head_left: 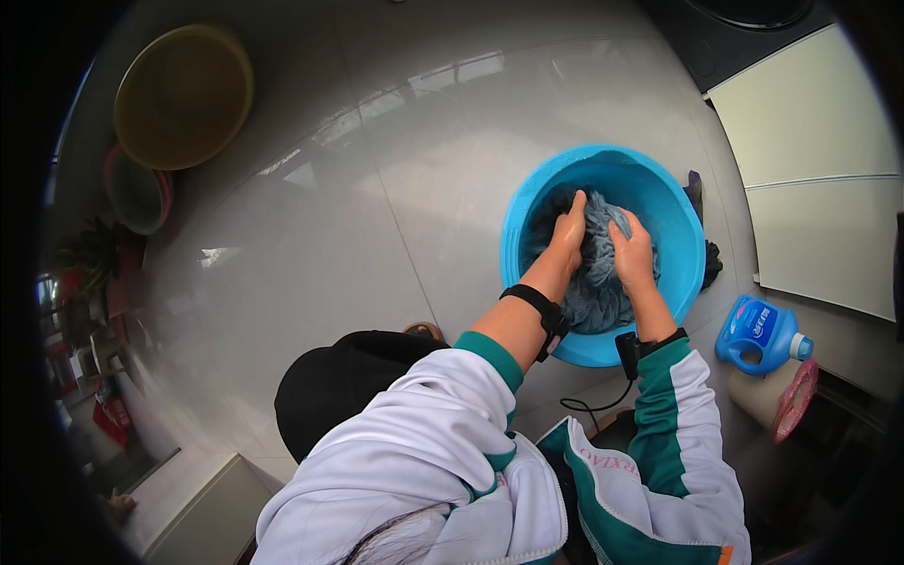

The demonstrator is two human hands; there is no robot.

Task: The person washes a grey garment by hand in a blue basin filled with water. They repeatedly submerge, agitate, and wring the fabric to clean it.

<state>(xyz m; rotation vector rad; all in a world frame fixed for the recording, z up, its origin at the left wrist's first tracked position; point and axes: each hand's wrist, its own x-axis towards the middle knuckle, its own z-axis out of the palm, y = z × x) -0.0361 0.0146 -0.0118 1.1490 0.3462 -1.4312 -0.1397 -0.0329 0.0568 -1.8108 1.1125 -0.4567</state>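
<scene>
Blue basin (527, 202) on glossy tiled floor (377, 217), grey-blue cloth (595, 282) inside; left hand (568, 231) and right hand (632, 252), fingers closed gripping cloth; risk: hard wringing tips basin, slicking floor; detergent bottle (761, 331) near

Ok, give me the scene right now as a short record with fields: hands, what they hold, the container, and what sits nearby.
left hand: inside the basin, gripping the cloth
right hand: inside the basin, gripping the cloth
cloth: grey-blue, bunched between both hands
basin: round, blue, on the tiled floor
wrists: a black band on each, a cable from the right one
nearby: blue detergent bottle to the right; yellow basin at far left
</scene>
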